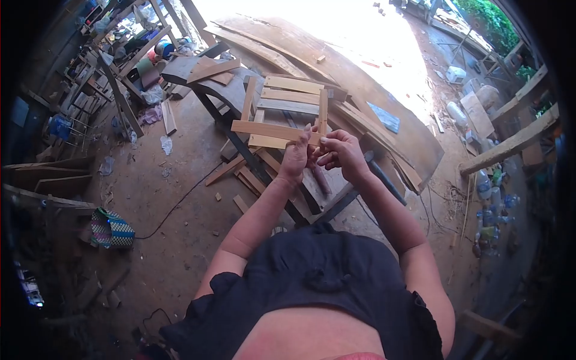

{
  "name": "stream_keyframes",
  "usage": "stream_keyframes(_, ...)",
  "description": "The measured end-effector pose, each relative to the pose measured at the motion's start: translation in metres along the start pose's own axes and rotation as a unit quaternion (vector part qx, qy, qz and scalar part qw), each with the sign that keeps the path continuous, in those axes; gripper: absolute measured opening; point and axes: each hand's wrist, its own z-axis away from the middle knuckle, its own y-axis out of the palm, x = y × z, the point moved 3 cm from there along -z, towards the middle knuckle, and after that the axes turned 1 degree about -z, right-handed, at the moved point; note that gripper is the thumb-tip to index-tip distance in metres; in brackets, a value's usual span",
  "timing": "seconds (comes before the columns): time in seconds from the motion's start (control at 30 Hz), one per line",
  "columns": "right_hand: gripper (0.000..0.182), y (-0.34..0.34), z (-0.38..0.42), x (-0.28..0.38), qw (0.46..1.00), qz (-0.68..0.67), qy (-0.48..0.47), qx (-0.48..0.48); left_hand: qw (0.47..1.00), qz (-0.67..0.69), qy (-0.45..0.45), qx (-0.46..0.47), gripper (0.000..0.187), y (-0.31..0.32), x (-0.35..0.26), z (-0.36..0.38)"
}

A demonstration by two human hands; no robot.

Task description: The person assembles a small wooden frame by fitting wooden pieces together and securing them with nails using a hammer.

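A wooden slat (264, 129) lies crosswise in front of a small slatted wooden frame (291, 96), overlapping its near side in this view. My left hand (294, 159) is closed around the slat near its right end, thumb pointing up. At that same end, my right hand (345, 155) has thumb and forefinger pinched together, fingertips right at the slat; I cannot tell what is between them. The frame has several pale slats between side pieces and rests on a dark-legged workbench (201, 73). A rod-like tool with a reddish-brown handle (321, 179) is partly hidden below my hands.
Long boards (258, 51) lie beyond the frame, with a blue flat piece (384, 117) to the right. Offcuts (249, 180) lie under the bench. A cord (180, 207) crosses the floor to a woven basket (113, 229). Plastic bottles (495, 201) and wooden posts (510, 141) stand right.
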Motion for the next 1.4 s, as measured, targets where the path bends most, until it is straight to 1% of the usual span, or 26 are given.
stream_keyframes(0.07, 0.016, -0.001, -0.001, -0.001, 1.0, -0.011, 0.013, 0.024, 0.999, 0.011, 0.034, -0.021, 0.049, 0.008, 0.0, -0.004)
stream_keyframes(0.1, 0.015, -0.001, -0.002, -0.002, 0.999, -0.012, 0.018, 0.031, 0.999, 0.033, 0.019, -0.012, 0.045, 0.01, -0.002, -0.004)
stream_keyframes(0.13, 0.015, -0.002, -0.001, -0.001, 0.999, -0.015, 0.018, 0.032, 0.999, 0.03, 0.019, -0.013, 0.045, 0.011, 0.0, -0.005)
stream_keyframes(0.2, 0.02, -0.001, 0.003, 0.003, 0.999, -0.019, 0.025, 0.035, 0.997, 0.043, 0.056, -0.023, 0.045, 0.013, 0.002, -0.007)
stream_keyframes(0.33, 0.022, -0.011, 0.006, 0.006, 0.997, 0.002, 0.037, 0.073, 0.997, 0.008, 0.06, -0.044, 0.046, 0.016, 0.001, -0.006)
stream_keyframes(0.43, 0.026, -0.019, 0.006, 0.003, 0.998, -0.004, 0.014, 0.068, 0.998, 0.001, 0.056, -0.041, 0.047, 0.022, -0.001, -0.003)
stream_keyframes(0.5, 0.025, -0.019, 0.008, 0.0, 0.997, -0.036, -0.03, 0.066, 0.993, 0.081, 0.077, -0.047, 0.046, 0.028, -0.003, 0.0)
stream_keyframes(0.6, 0.025, -0.013, 0.013, -0.001, 0.996, -0.05, -0.054, 0.052, 0.993, 0.087, 0.068, -0.043, 0.044, 0.029, -0.001, -0.001)
stream_keyframes(0.73, 0.022, -0.012, 0.01, -0.005, 0.996, -0.06, -0.057, 0.046, 0.992, 0.076, 0.092, -0.032, 0.044, 0.025, -0.001, -0.005)
stream_keyframes(0.83, 0.022, -0.01, 0.007, -0.009, 0.997, -0.036, -0.054, 0.032, 0.991, 0.071, 0.104, -0.051, 0.044, 0.024, 0.002, -0.004)
stream_keyframes(0.93, 0.02, -0.007, 0.003, -0.012, 0.997, -0.012, -0.08, 0.002, 0.991, 0.052, 0.104, -0.068, 0.044, 0.026, 0.004, -0.003)
stream_keyframes(1.0, 0.019, -0.006, 0.001, -0.012, 0.995, -0.004, -0.104, -0.013, 0.987, 0.047, 0.127, -0.084, 0.044, 0.028, 0.002, -0.002)
stream_keyframes(1.13, 0.018, -0.004, 0.001, -0.009, 0.993, -0.01, -0.113, -0.018, 0.991, 0.048, 0.102, -0.078, 0.042, 0.028, -0.001, -0.003)
stream_keyframes(1.2, 0.016, -0.004, 0.001, -0.008, 0.993, -0.024, -0.113, -0.009, 0.989, 0.09, 0.087, -0.078, 0.036, 0.029, 0.0, -0.006)
stream_keyframes(1.23, 0.016, -0.004, 0.001, -0.007, 0.993, -0.024, -0.114, -0.01, 0.989, 0.09, 0.087, -0.077, 0.036, 0.024, 0.003, -0.009)
stream_keyframes(1.3, 0.015, -0.004, 0.001, -0.005, 0.994, -0.027, -0.108, -0.018, 0.995, 0.056, 0.068, -0.037, 0.037, 0.015, 0.009, -0.016)
stream_keyframes(1.33, 0.015, -0.003, 0.001, -0.003, 0.993, -0.028, -0.109, -0.02, 0.996, 0.055, 0.068, -0.035, 0.037, 0.012, 0.011, -0.018)
stream_keyframes(1.4, 0.014, -0.003, 0.002, -0.002, 0.994, -0.035, -0.103, -0.013, 0.996, 0.02, 0.092, -0.001, 0.033, 0.013, 0.009, -0.019)
